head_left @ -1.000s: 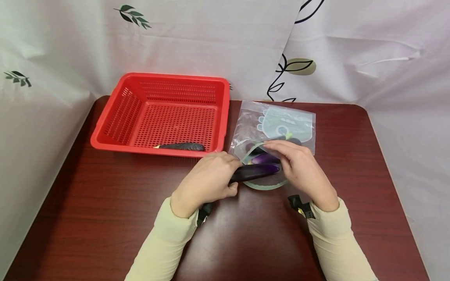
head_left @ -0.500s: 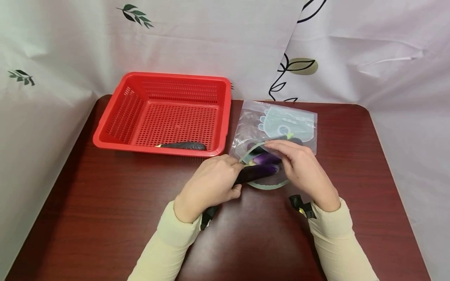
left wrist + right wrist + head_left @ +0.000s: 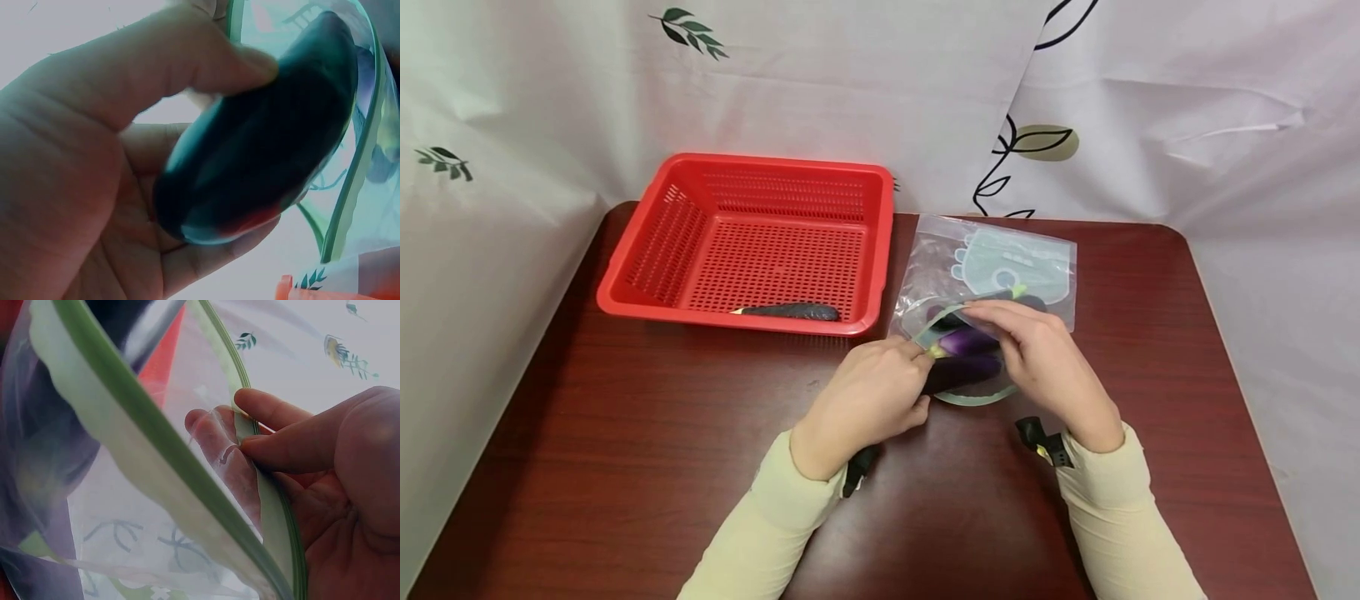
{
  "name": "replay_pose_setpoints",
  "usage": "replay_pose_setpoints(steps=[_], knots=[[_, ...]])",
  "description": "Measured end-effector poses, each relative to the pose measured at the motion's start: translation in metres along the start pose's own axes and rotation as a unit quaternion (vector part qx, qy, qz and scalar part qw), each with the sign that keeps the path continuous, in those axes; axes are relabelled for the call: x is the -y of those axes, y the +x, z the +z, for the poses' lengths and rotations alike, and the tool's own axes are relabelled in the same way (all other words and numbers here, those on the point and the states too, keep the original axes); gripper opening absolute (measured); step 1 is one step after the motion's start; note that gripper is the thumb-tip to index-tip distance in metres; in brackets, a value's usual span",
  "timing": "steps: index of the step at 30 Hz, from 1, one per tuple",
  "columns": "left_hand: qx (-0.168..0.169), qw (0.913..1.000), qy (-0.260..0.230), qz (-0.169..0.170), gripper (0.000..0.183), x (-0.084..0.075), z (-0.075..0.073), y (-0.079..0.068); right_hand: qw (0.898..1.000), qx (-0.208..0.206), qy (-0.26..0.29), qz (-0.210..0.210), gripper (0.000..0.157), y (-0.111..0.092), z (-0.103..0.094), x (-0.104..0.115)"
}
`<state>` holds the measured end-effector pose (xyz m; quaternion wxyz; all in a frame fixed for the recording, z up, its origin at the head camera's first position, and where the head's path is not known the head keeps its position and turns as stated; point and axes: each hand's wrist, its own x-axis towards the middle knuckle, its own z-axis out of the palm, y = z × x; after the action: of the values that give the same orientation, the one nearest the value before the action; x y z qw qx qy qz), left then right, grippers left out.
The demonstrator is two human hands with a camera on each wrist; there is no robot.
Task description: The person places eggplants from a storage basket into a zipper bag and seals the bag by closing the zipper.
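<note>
In the head view my left hand (image 3: 868, 392) grips a dark purple eggplant (image 3: 964, 372) by one end. Its far end lies in the open mouth of a clear zip bag (image 3: 973, 400) with a pale green rim. The left wrist view shows my thumb on top of this eggplant (image 3: 262, 137) and fingers beneath it. My right hand (image 3: 1045, 354) pinches the bag's far edge between thumb and fingers, holding the mouth wide; the right wrist view shows the green zip strip (image 3: 156, 437). Inside the bag is another purple eggplant (image 3: 967, 340), with more dark ones partly hidden behind.
A red perforated basket (image 3: 886, 242) stands at the back left, with one dark eggplant (image 3: 793, 312) lying along its front wall. The bag lies on a dark red wooden table (image 3: 1150, 333), right of the basket. A white patterned cloth (image 3: 820, 92) hangs behind the table.
My left hand has moved a little to the right, pushing its eggplant further into the bag's mouth. The right hand keeps its hold on the rim almost unmoved.
</note>
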<state>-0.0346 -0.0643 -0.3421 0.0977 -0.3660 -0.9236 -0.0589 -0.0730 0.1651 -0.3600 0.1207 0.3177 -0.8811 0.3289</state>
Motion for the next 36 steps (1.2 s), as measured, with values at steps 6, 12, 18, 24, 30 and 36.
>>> replay_pose_setpoints(steps=[6,12,18,24,30,36], knots=[[0.008,1.0000,0.003,-0.004,0.021,-0.003,0.003,0.002,1.000,-0.001,0.001,-0.004,0.040,0.000,0.001,0.000],[0.005,1.0000,0.007,-0.002,0.021,-0.004,0.008,0.003,1.000,-0.001,0.000,-0.004,0.039,0.000,0.002,0.001],[-0.017,0.9998,0.013,-0.005,0.016,-0.008,0.013,0.006,1.000,-0.006,-0.002,-0.005,0.038,0.000,0.002,0.001],[-0.044,0.9986,0.028,-0.006,0.004,-0.011,0.017,0.009,1.000,-0.007,-0.005,-0.004,0.038,0.000,0.001,0.001],[-0.059,0.9978,0.030,-0.008,0.006,-0.013,0.020,0.010,1.000,-0.003,-0.003,-0.001,0.039,0.000,0.001,0.000],[-0.059,0.9978,0.029,-0.010,0.007,-0.013,0.022,0.009,1.000,-0.003,-0.004,-0.003,0.040,0.000,0.001,0.000]])
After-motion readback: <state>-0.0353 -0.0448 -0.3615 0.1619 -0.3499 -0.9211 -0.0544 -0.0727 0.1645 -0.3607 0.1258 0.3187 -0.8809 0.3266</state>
